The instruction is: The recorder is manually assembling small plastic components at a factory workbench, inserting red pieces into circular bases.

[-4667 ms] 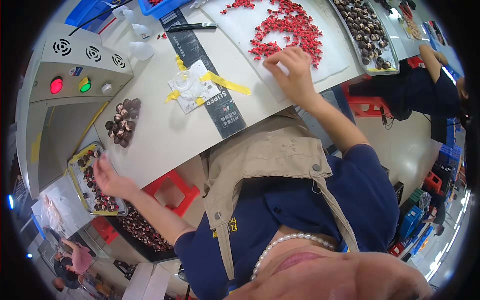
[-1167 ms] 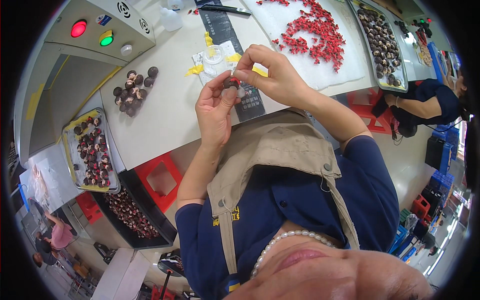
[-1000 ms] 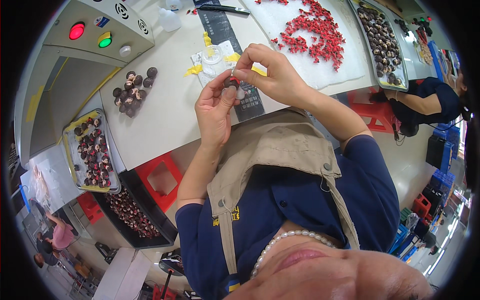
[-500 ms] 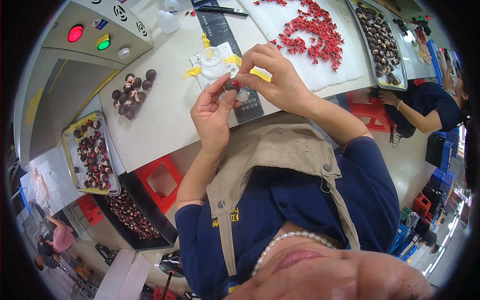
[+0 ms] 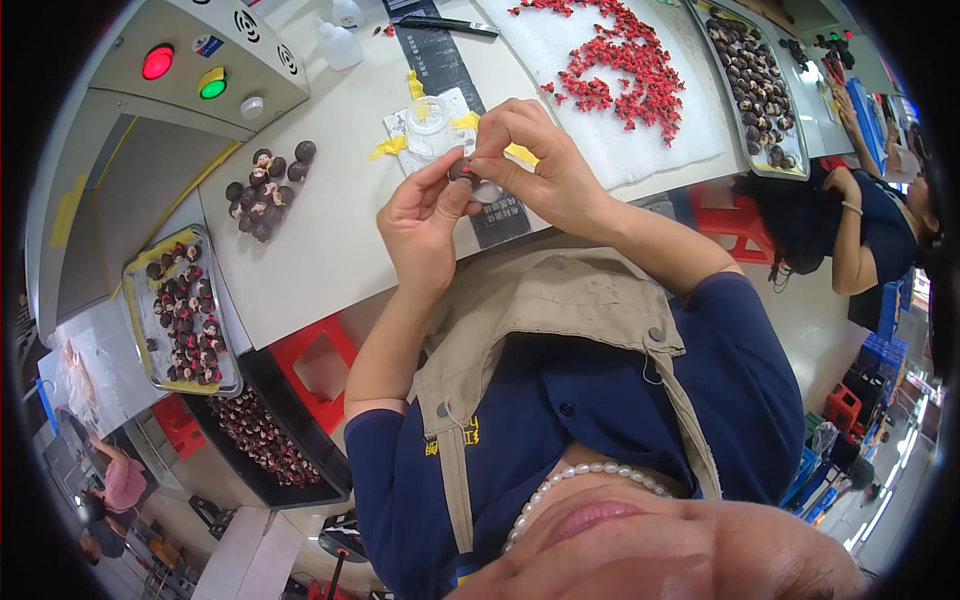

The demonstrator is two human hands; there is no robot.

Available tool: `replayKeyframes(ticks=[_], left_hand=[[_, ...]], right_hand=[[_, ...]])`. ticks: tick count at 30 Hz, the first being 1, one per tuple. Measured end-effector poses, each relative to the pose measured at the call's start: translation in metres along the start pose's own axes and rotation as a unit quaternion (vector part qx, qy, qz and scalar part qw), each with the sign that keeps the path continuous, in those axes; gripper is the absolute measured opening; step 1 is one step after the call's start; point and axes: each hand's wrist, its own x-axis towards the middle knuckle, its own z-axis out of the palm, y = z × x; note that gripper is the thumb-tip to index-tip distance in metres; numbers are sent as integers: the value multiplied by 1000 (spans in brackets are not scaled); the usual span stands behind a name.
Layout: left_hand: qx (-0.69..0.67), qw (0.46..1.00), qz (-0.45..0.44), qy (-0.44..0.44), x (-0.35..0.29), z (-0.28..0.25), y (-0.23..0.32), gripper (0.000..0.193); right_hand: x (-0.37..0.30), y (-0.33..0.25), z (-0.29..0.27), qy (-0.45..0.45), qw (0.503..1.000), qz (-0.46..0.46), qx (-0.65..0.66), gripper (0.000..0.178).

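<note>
Between the thumb and fingers of my left hand (image 5: 425, 215) is a small dark brown doll head (image 5: 459, 172), round and partly covered by the fingertips. My right hand (image 5: 535, 160) meets it from the right, thumb and forefinger pinched at its top. A bit of red shows at those fingertips, belonging to a small red piece mostly hidden by them. Just beyond my hands stands a clear round jar (image 5: 428, 125) on a white pad (image 5: 396, 124) held with yellow tape. Similar doll heads (image 5: 262, 205), some showing peach faces, lie grouped on the table to the left.
Many red pieces (image 5: 620, 80) lie on a white foam sheet (image 5: 700, 150). Trays of doll heads stand at right (image 5: 757, 90) and left (image 5: 188, 340). A grey machine (image 5: 120, 65) with lamps is at left, a black knife (image 5: 448, 23) at the back. A co-worker (image 5: 870, 215) sits at right.
My right fingertips have closed further over the doll head, and less of the red piece shows. Both hands have shifted slightly left. The co-worker at right has raised a hand.
</note>
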Motion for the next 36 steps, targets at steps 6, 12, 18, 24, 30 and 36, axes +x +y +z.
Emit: replayKeyframes(ticks=[6,12,18,24,30,36], left_hand=[[-248,950,-184,-40,2,12,-2,44],[-249,939,-224,-78,1,19,2,48],[-253,939,-197,-119,6,19,-12,44],[-280,944,-160,-66,4,30,-14,36],[-252,959,-128,-16,-1,6,-10,35],[-115,980,52,153,-14,-82,27,32]], right_hand=[[-8,12,6,84,996,-31,-5,20],[-14,17,-7,81,982,-108,-131,35],[-19,14,-16,86,985,-94,-113,41],[-29,16,-21,122,987,-85,-63,44],[-60,47,-34,125,988,-48,-71,35],[-45,82,-66,184,927,-31,-324,9]])
